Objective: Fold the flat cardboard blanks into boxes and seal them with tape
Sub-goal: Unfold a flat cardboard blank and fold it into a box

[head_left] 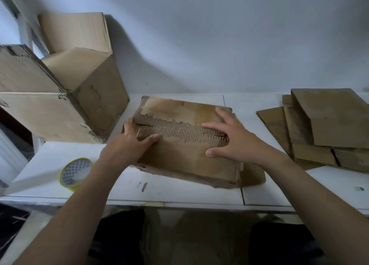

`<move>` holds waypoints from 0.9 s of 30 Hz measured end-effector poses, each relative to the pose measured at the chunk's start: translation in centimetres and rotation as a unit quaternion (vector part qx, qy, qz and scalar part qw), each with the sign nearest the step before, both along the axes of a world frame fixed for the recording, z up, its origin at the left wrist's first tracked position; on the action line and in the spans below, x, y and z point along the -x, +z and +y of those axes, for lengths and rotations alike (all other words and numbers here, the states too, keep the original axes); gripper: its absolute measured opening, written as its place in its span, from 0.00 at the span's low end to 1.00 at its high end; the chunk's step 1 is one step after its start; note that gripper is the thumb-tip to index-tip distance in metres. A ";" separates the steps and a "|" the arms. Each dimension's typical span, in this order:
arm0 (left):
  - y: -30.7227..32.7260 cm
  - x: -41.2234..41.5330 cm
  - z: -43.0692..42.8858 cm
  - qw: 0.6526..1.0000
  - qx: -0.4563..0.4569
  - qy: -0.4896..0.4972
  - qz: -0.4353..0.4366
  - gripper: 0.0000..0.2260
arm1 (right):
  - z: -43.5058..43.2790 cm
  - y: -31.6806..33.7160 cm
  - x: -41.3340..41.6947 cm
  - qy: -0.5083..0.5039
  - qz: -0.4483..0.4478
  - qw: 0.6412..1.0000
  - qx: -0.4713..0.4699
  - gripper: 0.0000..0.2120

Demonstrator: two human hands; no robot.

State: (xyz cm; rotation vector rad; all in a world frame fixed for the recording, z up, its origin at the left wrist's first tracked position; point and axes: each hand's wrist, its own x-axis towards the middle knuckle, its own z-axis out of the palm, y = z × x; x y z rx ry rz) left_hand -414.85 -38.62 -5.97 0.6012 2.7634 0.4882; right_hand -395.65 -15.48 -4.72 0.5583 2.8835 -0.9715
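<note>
A worn brown cardboard box (185, 155) stands in the middle of the white table (179, 193), its two top flaps folded down and meeting along a torn, ribbed seam. My left hand (135, 139) grips the box's left end, thumb on top and fingers curled round the side. My right hand (229, 139) lies flat on the flaps near the seam's right end, fingers spread. A roll of tape (76, 173) with a yellow rim rests on the table to the left of the box.
Folded boxes (65, 105) are stacked at the left, against the wall. A pile of flat cardboard blanks (323, 129) lies at the right of the table. The table's front edge runs just below my forearms.
</note>
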 end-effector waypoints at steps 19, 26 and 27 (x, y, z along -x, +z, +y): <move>-0.6 0.1 -0.8 0.997 -0.072 -0.024 -0.024 0.22 | -1.7 -1.2 0.9 -0.133 -0.004 0.950 -0.282 0.24; -2.4 2.9 -7.5 0.973 0.202 0.108 0.027 0.31 | -3.7 -1.9 2.0 -0.085 0.005 0.965 -0.246 0.27; -2.7 3.4 -8.4 0.966 0.227 0.121 0.006 0.32 | -3.9 -2.1 2.1 -0.088 0.006 0.965 -0.246 0.27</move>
